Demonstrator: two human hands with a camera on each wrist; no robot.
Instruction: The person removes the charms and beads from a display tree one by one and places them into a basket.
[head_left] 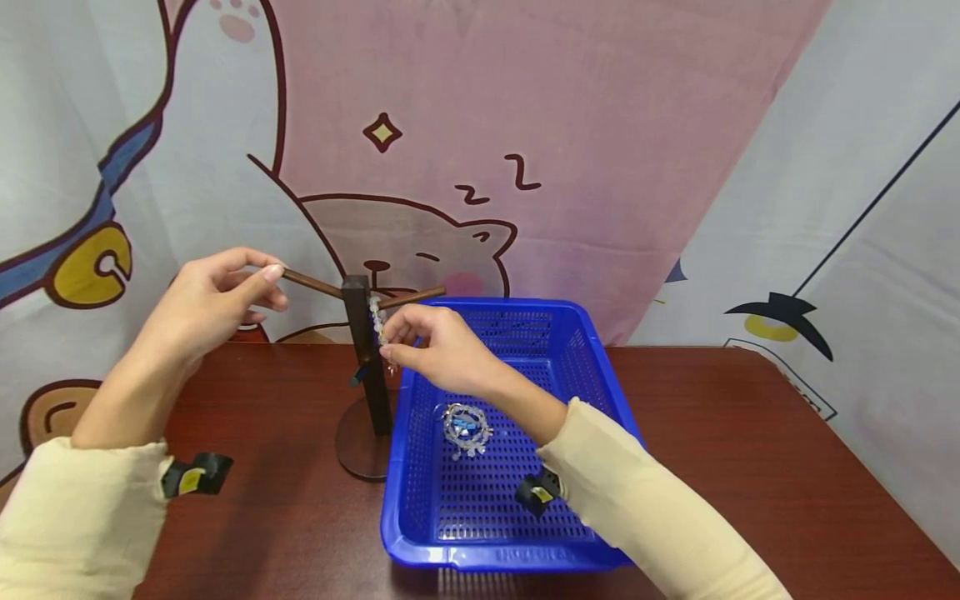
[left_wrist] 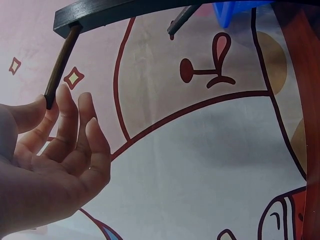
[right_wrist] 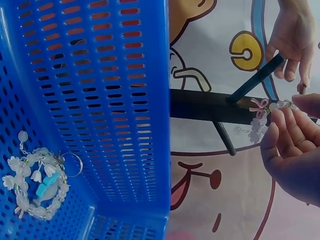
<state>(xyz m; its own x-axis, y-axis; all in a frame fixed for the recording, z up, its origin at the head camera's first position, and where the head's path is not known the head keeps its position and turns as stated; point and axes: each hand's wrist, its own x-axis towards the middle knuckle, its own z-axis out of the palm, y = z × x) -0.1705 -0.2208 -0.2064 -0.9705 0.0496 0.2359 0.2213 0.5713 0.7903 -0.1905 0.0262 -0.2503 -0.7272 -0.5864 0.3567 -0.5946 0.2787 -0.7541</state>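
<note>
A dark wooden stand (head_left: 362,333) with a round base and several pegs stands left of centre. My left hand (head_left: 206,304) pinches the outer end of its upper left peg (head_left: 311,283) between thumb and index finger, the other fingers loosely bent. Close by the post, my right hand (head_left: 442,346) pinches a bracelet (head_left: 377,321) of clear and white beads. The bracelet's top overlaps the upper right peg (head_left: 420,295) in the head view. In the right wrist view a pink bow charm (right_wrist: 260,106) shows on the bracelet, and fingertips cover part of its beads.
A blue perforated basket (head_left: 397,500) stands right of the stand, overlapping its base in view, under my right forearm. Inside lie beaded bracelets (head_left: 467,427) with flower charms, a metal ring and a light-blue piece. A printed cloth (head_left: 600,125) hangs behind the reddish-brown table (head_left: 285,517).
</note>
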